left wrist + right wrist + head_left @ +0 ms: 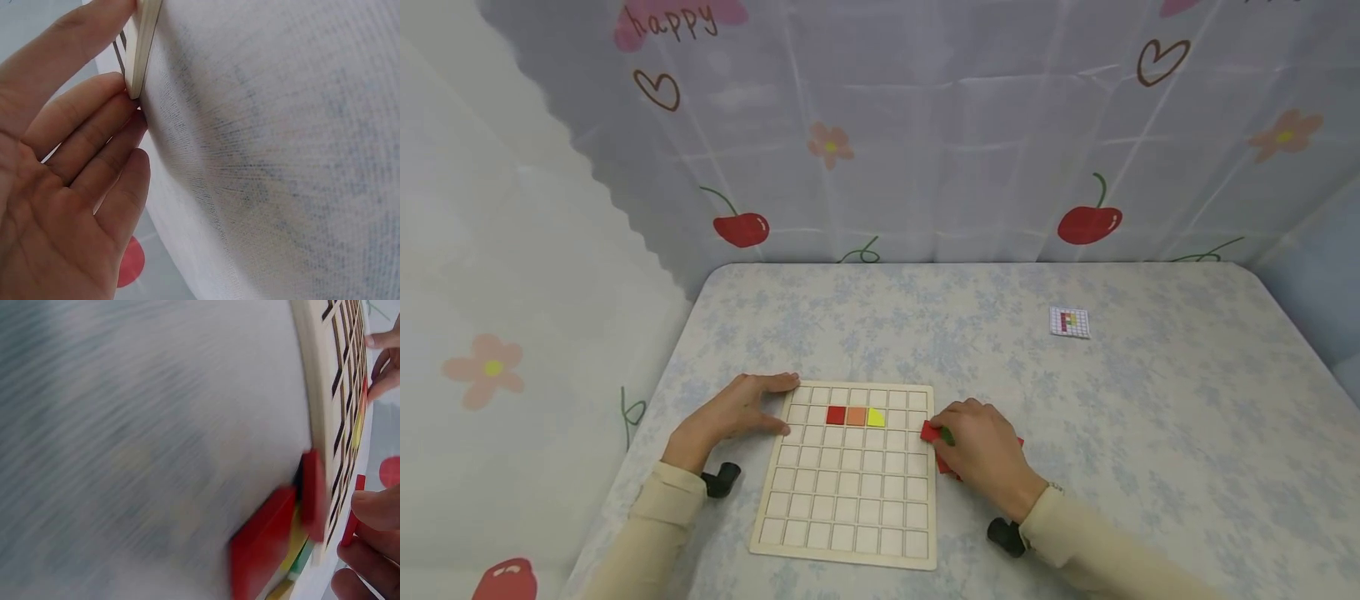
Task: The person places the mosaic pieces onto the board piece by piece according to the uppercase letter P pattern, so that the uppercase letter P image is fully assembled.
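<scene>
A pale wooden grid board lies flat on the table. In its second row from the far side sit a red tile, an orange tile and a yellow tile with one curved side. At the board's far left corner, my left hand touches the edge with extended thumb and fingers. My right hand pinches a thin red square tile between thumb and fingers, over the board's right edge. Beneath that hand lies a small pile with red tiles and yellow and green ones, partly hidden.
A small pattern card with a coloured grid lies toward the back right of the table. The flowered tablecloth extends to the right. A printed curtain hangs behind the table, and another sheet hangs at left.
</scene>
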{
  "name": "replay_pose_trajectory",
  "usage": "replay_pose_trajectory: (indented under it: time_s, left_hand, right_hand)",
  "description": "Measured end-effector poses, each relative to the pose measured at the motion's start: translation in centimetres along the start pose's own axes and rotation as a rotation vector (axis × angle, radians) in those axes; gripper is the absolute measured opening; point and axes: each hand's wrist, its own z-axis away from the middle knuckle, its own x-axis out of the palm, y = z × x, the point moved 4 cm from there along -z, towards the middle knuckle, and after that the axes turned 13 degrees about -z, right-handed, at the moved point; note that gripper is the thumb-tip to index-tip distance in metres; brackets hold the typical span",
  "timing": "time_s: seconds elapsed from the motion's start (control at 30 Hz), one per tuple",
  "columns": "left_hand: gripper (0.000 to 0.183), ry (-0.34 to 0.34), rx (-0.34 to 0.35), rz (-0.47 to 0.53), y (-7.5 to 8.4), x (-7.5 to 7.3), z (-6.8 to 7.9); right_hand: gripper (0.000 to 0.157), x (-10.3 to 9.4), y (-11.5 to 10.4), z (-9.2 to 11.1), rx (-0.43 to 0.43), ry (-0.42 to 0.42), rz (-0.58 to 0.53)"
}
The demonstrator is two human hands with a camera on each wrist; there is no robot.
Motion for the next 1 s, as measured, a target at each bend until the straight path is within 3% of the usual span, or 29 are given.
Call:
replay_pose_trajectory:
  time_s: [0.23,0.67,1.0]
  left_hand:
    - [0.079,0.006,-0.006,-0.025,0.1,0.0,0.0]
    - [0.079,0.009,0.002,0.02,-0.1,0.1,-0.1]
    - [0.08,0.003,-0.004,0.046,-0.1,0.1,0.1]
  right_hand:
    - [0.016,2.2,-2.2,-2.0,-0.037,-0.037,-0.055]
    - [0.015,5.4,-6.4,-4.3,-0.156,-0.142,-0.078]
    - [0.014,7.0,-7.5,-5.3,-0.178,-0.152,-0.043]
